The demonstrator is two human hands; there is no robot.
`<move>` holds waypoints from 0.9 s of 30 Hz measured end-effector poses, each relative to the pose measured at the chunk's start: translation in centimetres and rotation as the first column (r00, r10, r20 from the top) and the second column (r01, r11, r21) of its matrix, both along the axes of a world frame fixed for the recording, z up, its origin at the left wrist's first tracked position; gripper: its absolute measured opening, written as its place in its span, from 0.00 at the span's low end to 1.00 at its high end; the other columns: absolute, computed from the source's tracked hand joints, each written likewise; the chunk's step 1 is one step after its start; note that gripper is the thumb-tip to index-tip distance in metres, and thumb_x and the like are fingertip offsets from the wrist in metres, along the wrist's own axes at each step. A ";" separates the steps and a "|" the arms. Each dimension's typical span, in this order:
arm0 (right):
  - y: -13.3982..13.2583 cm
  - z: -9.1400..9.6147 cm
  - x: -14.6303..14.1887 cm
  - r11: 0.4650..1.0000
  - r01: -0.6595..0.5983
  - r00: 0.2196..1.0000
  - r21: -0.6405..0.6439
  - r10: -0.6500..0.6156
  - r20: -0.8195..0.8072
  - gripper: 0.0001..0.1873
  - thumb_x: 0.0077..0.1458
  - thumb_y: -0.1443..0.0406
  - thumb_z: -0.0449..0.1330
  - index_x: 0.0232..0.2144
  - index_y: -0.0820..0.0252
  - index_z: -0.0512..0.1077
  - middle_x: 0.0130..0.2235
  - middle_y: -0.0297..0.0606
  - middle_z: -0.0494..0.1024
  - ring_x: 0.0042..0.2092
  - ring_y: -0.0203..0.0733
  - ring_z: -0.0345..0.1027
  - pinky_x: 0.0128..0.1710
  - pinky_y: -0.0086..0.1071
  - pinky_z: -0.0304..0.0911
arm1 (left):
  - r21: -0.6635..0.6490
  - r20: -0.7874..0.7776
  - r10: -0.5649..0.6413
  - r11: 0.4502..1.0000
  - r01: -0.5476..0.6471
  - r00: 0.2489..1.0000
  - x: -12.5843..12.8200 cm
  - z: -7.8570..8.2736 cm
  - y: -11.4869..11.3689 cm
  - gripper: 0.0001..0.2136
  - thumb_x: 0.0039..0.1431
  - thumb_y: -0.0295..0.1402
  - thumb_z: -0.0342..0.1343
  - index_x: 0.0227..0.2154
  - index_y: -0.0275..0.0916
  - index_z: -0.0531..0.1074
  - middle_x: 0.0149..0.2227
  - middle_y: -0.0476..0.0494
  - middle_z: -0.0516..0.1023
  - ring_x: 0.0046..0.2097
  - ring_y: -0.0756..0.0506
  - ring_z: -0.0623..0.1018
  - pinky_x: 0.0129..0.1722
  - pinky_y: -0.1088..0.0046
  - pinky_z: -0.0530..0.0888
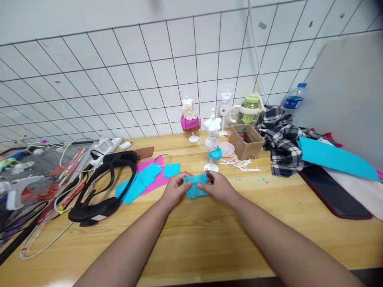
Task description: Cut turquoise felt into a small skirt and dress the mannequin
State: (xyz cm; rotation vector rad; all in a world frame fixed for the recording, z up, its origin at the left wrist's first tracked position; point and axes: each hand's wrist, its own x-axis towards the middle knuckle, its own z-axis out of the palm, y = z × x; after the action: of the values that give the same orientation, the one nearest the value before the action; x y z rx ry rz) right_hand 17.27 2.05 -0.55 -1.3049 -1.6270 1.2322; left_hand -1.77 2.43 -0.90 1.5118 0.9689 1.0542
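A small turquoise pleated piece (196,186), of paper or cloth, is stretched between my two hands above the table. My left hand (177,189) pinches its left edge, thumb on top. My right hand (220,186) grips the right edge with the thumb and also has a dark slim tool (210,176) tucked in its fingers, its kind partly hidden. Just beyond stands a white mini dress form (212,128) with a turquoise puffy piece (214,154) around its lower part. Turquoise sheets (143,181) lie over a magenta sheet (157,184) left of my hands.
Behind are a dressed mini form (190,115), another white form (226,104), a pink dish (227,149), a cardboard box (247,141) and paper scraps (239,163). A black headset (101,199) and cables lie left; a phone (335,193) and plaid cloth (283,137) right.
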 end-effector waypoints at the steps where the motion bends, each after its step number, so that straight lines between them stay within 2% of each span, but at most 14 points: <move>1: 0.1 -0.3 0.3 1.000 0.001 0.999 -0.018 -0.002 -0.045 0.15 0.44 0.58 0.64 0.32 0.59 0.68 0.30 0.33 0.73 0.30 0.37 0.64 0.32 0.31 0.61 | -0.015 0.010 0.002 1.000 -0.002 1.000 -0.2 -0.1 0.1 0.16 0.50 0.46 0.63 0.28 0.36 0.72 0.30 0.46 0.73 0.32 0.47 0.71 0.33 0.72 0.68; 4: 0.2 -0.8 1.1 0.999 -0.004 0.991 -0.045 -0.002 -0.135 0.13 0.42 0.59 0.63 0.30 0.59 0.68 0.28 0.31 0.71 0.30 0.37 0.63 0.33 0.32 0.61 | -0.054 0.017 0.021 0.998 -0.020 1.000 -0.5 -0.3 0.3 0.17 0.49 0.46 0.64 0.28 0.36 0.71 0.28 0.47 0.72 0.30 0.48 0.70 0.31 0.73 0.67; 9: 0.5 -0.5 2.1 0.989 0.092 0.973 -0.117 -0.115 -0.201 0.17 0.39 0.59 0.64 0.33 0.59 0.69 0.26 0.29 0.69 0.30 0.37 0.64 0.35 0.32 0.60 | -0.075 0.017 0.066 0.995 -0.065 0.998 -0.7 -0.8 0.6 0.14 0.50 0.44 0.63 0.29 0.36 0.72 0.27 0.49 0.71 0.30 0.48 0.69 0.31 0.73 0.66; 13: 0.7 -0.2 2.5 0.992 0.070 0.976 -0.110 -0.091 -0.199 0.17 0.42 0.57 0.64 0.33 0.59 0.68 0.23 0.27 0.66 0.27 0.35 0.61 0.29 0.30 0.57 | -0.072 0.024 0.095 0.993 -0.093 0.995 -0.8 -1.0 0.8 0.13 0.51 0.42 0.63 0.29 0.37 0.72 0.28 0.48 0.73 0.31 0.47 0.72 0.34 0.72 0.68; 14: 0.6 -0.2 2.5 0.991 0.067 0.976 -0.115 -0.089 -0.198 0.17 0.43 0.56 0.64 0.33 0.58 0.68 0.23 0.26 0.66 0.26 0.35 0.61 0.28 0.30 0.56 | -0.063 0.031 0.093 0.994 -0.091 0.995 -0.9 -1.0 0.8 0.13 0.51 0.42 0.62 0.32 0.37 0.73 0.30 0.47 0.75 0.34 0.45 0.74 0.36 0.71 0.69; 16: 0.5 0.0 2.6 0.991 0.055 0.979 -0.121 -0.077 -0.190 0.17 0.43 0.57 0.64 0.34 0.59 0.68 0.23 0.26 0.66 0.26 0.34 0.60 0.27 0.29 0.56 | -0.007 0.040 0.074 0.997 -0.074 0.996 -0.9 -0.6 0.7 0.17 0.53 0.42 0.61 0.43 0.38 0.74 0.42 0.42 0.78 0.45 0.41 0.76 0.46 0.66 0.70; 18: 0.2 0.2 2.5 0.992 0.006 0.984 -0.122 -0.028 -0.176 0.16 0.44 0.58 0.64 0.34 0.59 0.68 0.24 0.27 0.69 0.26 0.34 0.61 0.27 0.29 0.56 | 0.096 0.008 0.048 0.994 -0.049 0.999 -0.9 0.0 0.5 0.25 0.56 0.44 0.60 0.55 0.41 0.69 0.56 0.38 0.73 0.59 0.37 0.69 0.58 0.62 0.63; 20: -0.2 0.3 2.4 0.990 -0.059 0.986 -0.125 0.038 -0.163 0.15 0.44 0.59 0.65 0.34 0.60 0.69 0.25 0.29 0.71 0.27 0.34 0.63 0.28 0.29 0.57 | 0.166 -0.085 0.026 0.986 -0.011 0.996 -0.8 0.8 0.1 0.30 0.55 0.50 0.59 0.58 0.41 0.68 0.62 0.37 0.68 0.65 0.35 0.62 0.63 0.60 0.57; 22: -0.3 0.3 2.3 0.987 -0.100 0.983 -0.123 0.079 -0.163 0.15 0.44 0.60 0.65 0.34 0.60 0.70 0.26 0.30 0.72 0.28 0.35 0.65 0.29 0.29 0.59 | 0.135 -0.196 0.019 0.991 0.008 0.981 -0.5 1.4 -0.3 0.30 0.52 0.55 0.59 0.51 0.39 0.74 0.56 0.35 0.74 0.59 0.34 0.69 0.57 0.61 0.65; 24: -0.3 0.3 2.2 0.988 -0.103 0.981 -0.116 0.082 -0.174 0.14 0.44 0.60 0.65 0.33 0.60 0.70 0.26 0.30 0.73 0.29 0.35 0.66 0.30 0.29 0.60 | 0.038 -0.294 0.026 0.999 -0.016 0.955 -0.1 1.7 -0.6 0.26 0.51 0.56 0.59 0.38 0.37 0.79 0.41 0.37 0.80 0.44 0.37 0.77 0.43 0.65 0.72; 26: -0.2 0.3 2.3 0.990 -0.083 0.980 -0.117 0.060 -0.188 0.13 0.45 0.61 0.65 0.33 0.60 0.70 0.26 0.30 0.73 0.28 0.35 0.65 0.30 0.29 0.60 | -0.045 -0.329 0.042 0.997 -0.060 0.943 0.3 1.9 -0.8 0.23 0.51 0.55 0.60 0.29 0.36 0.77 0.29 0.43 0.77 0.32 0.44 0.75 0.32 0.70 0.71; 27: -0.1 0.4 2.4 0.990 -0.074 0.979 -0.123 0.049 -0.196 0.12 0.46 0.61 0.64 0.33 0.60 0.70 0.26 0.30 0.73 0.28 0.34 0.65 0.29 0.29 0.60 | -0.071 -0.319 0.046 0.995 -0.072 0.947 0.4 1.9 -0.8 0.22 0.51 0.54 0.60 0.28 0.36 0.76 0.27 0.45 0.76 0.30 0.45 0.74 0.30 0.71 0.70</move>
State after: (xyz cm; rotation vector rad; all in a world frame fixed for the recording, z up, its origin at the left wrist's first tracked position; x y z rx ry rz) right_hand 19.62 1.94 -0.19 -1.1787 -1.4806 1.4754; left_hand -1.36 1.66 1.04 1.6230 1.2722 0.8145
